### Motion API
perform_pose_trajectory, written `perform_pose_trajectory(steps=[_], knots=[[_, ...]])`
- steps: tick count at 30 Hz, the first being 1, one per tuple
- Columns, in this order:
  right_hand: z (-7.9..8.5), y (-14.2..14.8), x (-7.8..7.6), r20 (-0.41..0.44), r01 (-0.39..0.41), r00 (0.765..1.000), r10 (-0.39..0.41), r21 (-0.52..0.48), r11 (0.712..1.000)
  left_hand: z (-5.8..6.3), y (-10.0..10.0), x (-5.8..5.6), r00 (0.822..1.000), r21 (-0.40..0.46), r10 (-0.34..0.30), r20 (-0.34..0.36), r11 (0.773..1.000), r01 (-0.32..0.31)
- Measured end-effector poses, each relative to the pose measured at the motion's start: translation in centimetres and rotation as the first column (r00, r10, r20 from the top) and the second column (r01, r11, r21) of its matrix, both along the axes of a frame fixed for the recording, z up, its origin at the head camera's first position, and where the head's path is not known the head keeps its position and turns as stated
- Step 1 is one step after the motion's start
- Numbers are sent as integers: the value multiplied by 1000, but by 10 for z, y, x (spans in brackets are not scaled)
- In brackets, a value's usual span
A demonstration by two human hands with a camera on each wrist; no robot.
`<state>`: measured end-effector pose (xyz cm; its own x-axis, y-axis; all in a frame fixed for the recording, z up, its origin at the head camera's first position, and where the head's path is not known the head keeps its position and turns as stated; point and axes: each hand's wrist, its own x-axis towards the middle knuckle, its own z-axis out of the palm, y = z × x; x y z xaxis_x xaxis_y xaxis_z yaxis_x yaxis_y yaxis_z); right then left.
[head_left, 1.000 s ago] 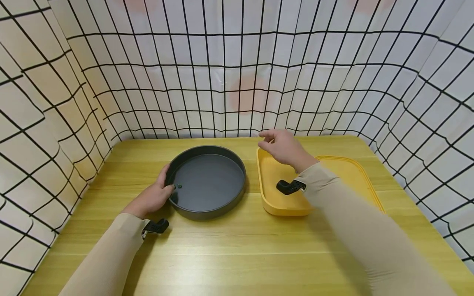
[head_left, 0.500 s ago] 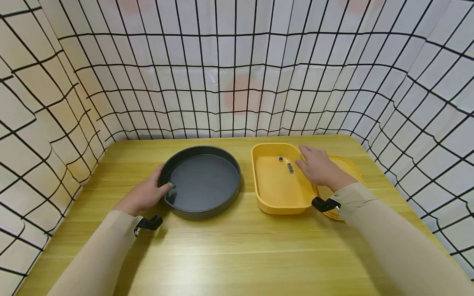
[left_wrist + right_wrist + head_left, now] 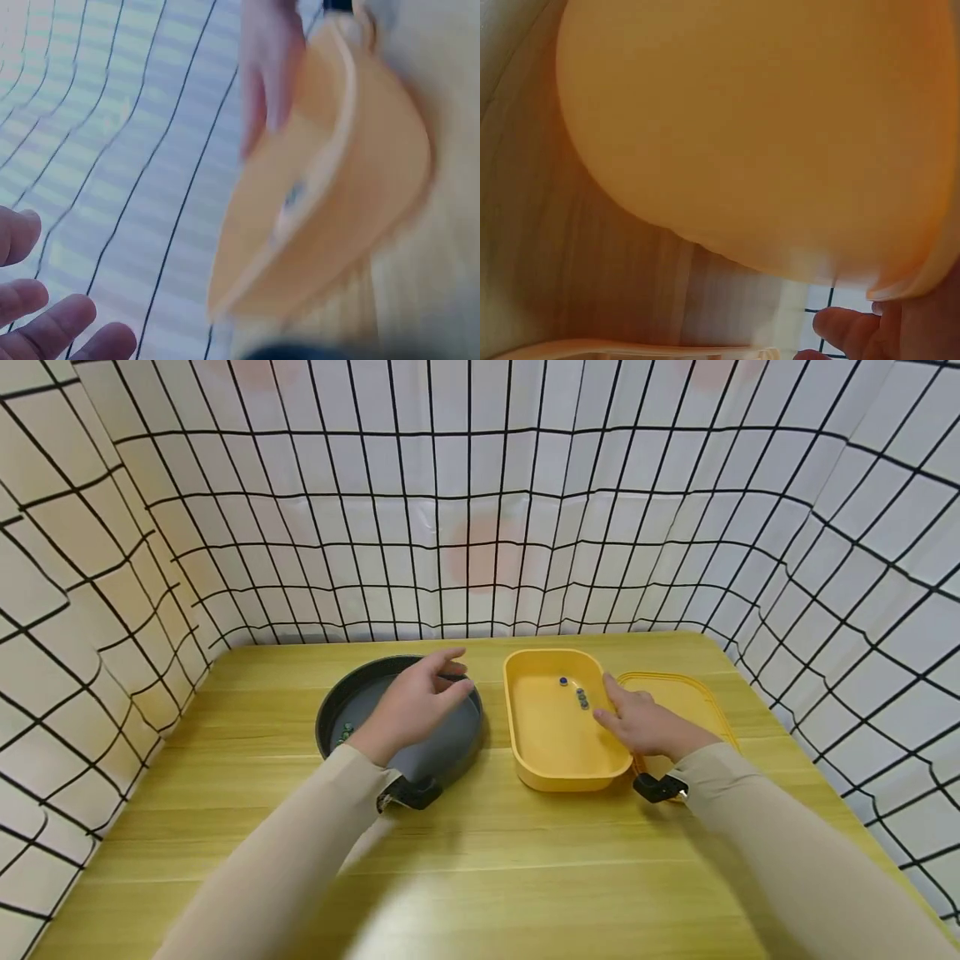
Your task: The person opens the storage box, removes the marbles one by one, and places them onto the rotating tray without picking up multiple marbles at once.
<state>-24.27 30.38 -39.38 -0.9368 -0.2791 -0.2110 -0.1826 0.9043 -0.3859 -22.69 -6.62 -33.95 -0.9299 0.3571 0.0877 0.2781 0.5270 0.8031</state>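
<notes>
My left hand (image 3: 412, 702) hovers over the dark grey round pan (image 3: 450, 743), fingers extended towards the right and holding nothing. In the left wrist view, its fingertips are spread apart. Several small green pieces (image 3: 345, 732) lie inside the pan near its left wall; the forearm hides part of the pan. My right hand (image 3: 645, 720) holds the right wall of the yellow rectangular container (image 3: 558, 735), thumb on the inner side and fingers outside. Inside the container lie a small blue piece (image 3: 563, 682) and a short row of small greyish pieces (image 3: 582, 698), too small to identify.
A yellow lid (image 3: 678, 697) with a raised edge lies flat to the right of the container, partly under the right hand and wrist. The wooden table (image 3: 480, 877) ends at a white cloth wall (image 3: 480, 510) with black grid lines, which encloses the back and sides.
My left hand has let go of the pan's left rim and moved right, over the pan. My right hand has gone from above the container to its right wall.
</notes>
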Motion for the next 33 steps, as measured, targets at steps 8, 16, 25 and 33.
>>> perform_pose_trajectory(steps=[8, 16, 25, 33], knots=[[-3, 2, -2, 3, 18, 1000, -18, 28, 999, 4, 88, -32, 993, 54, -92, 76, 995, 88], [-1, -1, 0, 7, 31, 999, -32, 46, 998, -17, 142, -56, 971, 195, -68, 228, 981, 23], [-1, -1, 3, -33, 26, 999, -25, 43, 999, -43, 169, -63, 958, 62, -70, 280, 997, 54], [1, 4, 19, -69, -9, 998, 11, 26, 1000, -53, 183, -64, 970, -119, -73, 230, 988, 103]])
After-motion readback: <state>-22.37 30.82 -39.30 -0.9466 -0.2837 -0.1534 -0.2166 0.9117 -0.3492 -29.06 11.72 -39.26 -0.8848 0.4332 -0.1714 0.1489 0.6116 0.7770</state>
